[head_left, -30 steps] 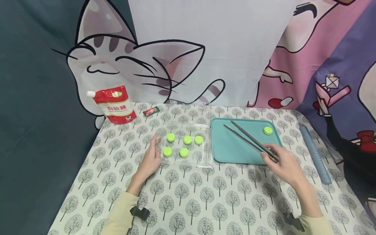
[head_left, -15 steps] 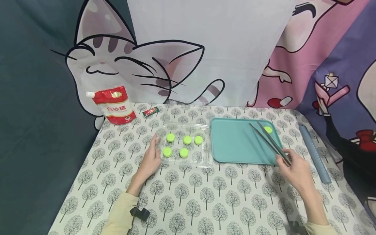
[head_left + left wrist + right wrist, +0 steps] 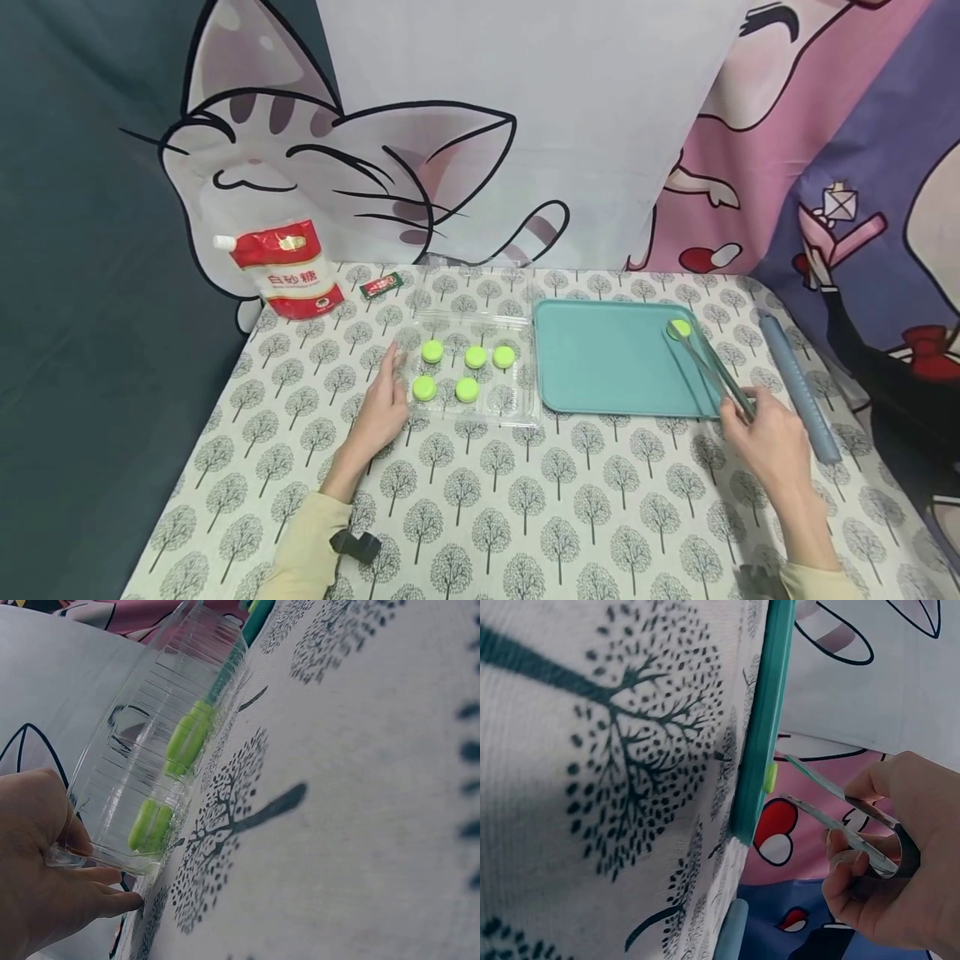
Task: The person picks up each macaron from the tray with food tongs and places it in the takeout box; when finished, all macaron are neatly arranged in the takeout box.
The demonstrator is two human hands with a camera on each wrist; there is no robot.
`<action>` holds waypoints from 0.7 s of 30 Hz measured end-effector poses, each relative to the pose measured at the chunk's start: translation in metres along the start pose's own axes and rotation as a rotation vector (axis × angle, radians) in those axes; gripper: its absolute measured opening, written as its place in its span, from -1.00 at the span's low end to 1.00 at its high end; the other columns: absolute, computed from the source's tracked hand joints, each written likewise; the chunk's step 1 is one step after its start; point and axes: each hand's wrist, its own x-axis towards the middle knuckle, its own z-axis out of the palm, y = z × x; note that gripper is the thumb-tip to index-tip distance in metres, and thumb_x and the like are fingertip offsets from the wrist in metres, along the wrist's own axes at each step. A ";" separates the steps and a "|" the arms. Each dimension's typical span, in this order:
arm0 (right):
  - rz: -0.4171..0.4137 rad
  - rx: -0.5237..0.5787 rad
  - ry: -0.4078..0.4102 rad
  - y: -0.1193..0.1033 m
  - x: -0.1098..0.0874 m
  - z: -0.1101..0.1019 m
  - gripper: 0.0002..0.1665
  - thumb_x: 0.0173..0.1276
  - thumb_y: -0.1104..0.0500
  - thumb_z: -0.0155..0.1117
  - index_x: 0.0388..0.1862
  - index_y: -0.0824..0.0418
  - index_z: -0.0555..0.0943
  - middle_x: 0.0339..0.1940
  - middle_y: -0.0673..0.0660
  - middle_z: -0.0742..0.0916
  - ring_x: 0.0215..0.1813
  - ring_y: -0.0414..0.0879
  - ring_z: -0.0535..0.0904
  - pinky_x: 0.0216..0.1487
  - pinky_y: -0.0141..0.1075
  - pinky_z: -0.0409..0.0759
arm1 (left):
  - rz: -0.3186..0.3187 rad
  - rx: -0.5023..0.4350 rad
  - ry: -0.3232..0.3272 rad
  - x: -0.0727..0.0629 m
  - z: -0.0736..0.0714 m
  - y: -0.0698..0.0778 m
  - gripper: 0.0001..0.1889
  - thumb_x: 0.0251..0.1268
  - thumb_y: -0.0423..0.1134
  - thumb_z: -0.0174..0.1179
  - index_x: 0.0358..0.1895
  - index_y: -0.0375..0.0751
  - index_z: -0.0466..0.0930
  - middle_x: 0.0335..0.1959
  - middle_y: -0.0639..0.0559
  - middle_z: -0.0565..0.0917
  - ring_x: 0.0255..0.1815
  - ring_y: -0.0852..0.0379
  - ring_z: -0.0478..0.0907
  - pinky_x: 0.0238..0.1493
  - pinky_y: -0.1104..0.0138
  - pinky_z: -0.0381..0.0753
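My left hand is at the left side of a clear plastic box; in the left wrist view, thumb and fingers pinch its rim. Several bright green macarons sit spaced out inside the box, its clear lid folded back behind it. My right hand grips metal tongs near their bend. Their arms are spread, the tips either side of a single green macaron at the far right corner of a teal tray. In the right wrist view, the tips stand just above that macaron.
A red and white pouch with a white cap and a small green-red packet stand at the back left. A blue-grey roll lies right of the tray. A cartoon-print curtain hangs behind the table.
My right hand has carried the tongs rightward across the tray, bringing their tips to the lone macaron. The left hand has kept its place on the box.
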 end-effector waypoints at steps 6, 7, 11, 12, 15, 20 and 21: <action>-0.010 -0.033 -0.024 0.006 0.003 0.004 -0.54 0.34 0.13 0.17 0.01 0.51 0.56 -0.43 0.48 0.70 -0.49 0.33 0.58 -0.51 0.11 0.53 | -0.002 -0.007 0.002 0.000 0.000 0.000 -0.27 0.53 -0.43 -0.21 0.66 -0.18 -0.26 0.60 -0.29 0.19 0.58 -0.31 0.16 0.63 -0.13 0.08; -0.013 -0.037 -0.020 0.007 0.003 0.005 -0.54 0.34 0.13 0.18 0.01 0.51 0.56 -0.44 0.48 0.70 -0.49 0.33 0.58 -0.51 0.11 0.53 | -0.002 -0.005 0.001 0.000 0.000 -0.001 -0.27 0.53 -0.44 -0.21 0.66 -0.18 -0.26 0.60 -0.29 0.19 0.58 -0.32 0.16 0.63 -0.13 0.08; -0.031 -0.034 0.011 0.010 0.003 0.010 -0.57 0.31 0.14 0.19 -0.04 0.51 0.59 -0.43 0.51 0.70 -0.49 0.39 0.58 -0.49 0.19 0.52 | -0.002 -0.004 0.000 0.001 0.001 -0.001 -0.27 0.53 -0.44 -0.21 0.66 -0.17 -0.27 0.60 -0.29 0.18 0.58 -0.32 0.17 0.63 -0.13 0.10; -0.036 -0.031 0.021 0.010 0.003 0.011 -0.57 0.31 0.14 0.20 -0.05 0.51 0.59 -0.44 0.51 0.70 -0.49 0.39 0.58 -0.49 0.19 0.52 | 0.000 -0.003 -0.001 0.001 0.002 -0.001 -0.27 0.52 -0.45 -0.21 0.66 -0.17 -0.27 0.60 -0.29 0.18 0.58 -0.32 0.17 0.62 -0.13 0.10; -0.055 -0.021 0.047 0.011 0.003 0.012 -0.60 0.29 0.14 0.21 -0.09 0.48 0.61 -0.45 0.50 0.71 -0.51 0.37 0.58 -0.52 0.16 0.52 | 0.002 -0.003 -0.001 0.000 0.002 -0.001 -0.27 0.52 -0.45 -0.21 0.66 -0.17 -0.27 0.60 -0.29 0.18 0.58 -0.32 0.17 0.62 -0.12 0.10; -0.072 0.015 0.057 0.009 0.004 0.011 -0.65 0.29 0.14 0.24 -0.11 0.42 0.63 -0.51 0.39 0.72 -0.58 0.20 0.55 -0.59 -0.05 0.46 | -0.001 -0.011 0.003 0.000 0.000 0.000 -0.27 0.53 -0.44 -0.20 0.67 -0.15 -0.26 0.60 -0.28 0.18 0.58 -0.31 0.18 0.63 -0.11 0.11; -0.074 0.023 0.057 0.008 0.004 0.011 -0.65 0.30 0.14 0.24 -0.11 0.41 0.63 -0.52 0.37 0.72 -0.59 0.15 0.54 -0.59 -0.09 0.44 | -0.002 -0.011 0.003 0.000 0.000 0.000 -0.27 0.53 -0.44 -0.20 0.67 -0.15 -0.26 0.60 -0.28 0.18 0.57 -0.31 0.18 0.62 -0.12 0.11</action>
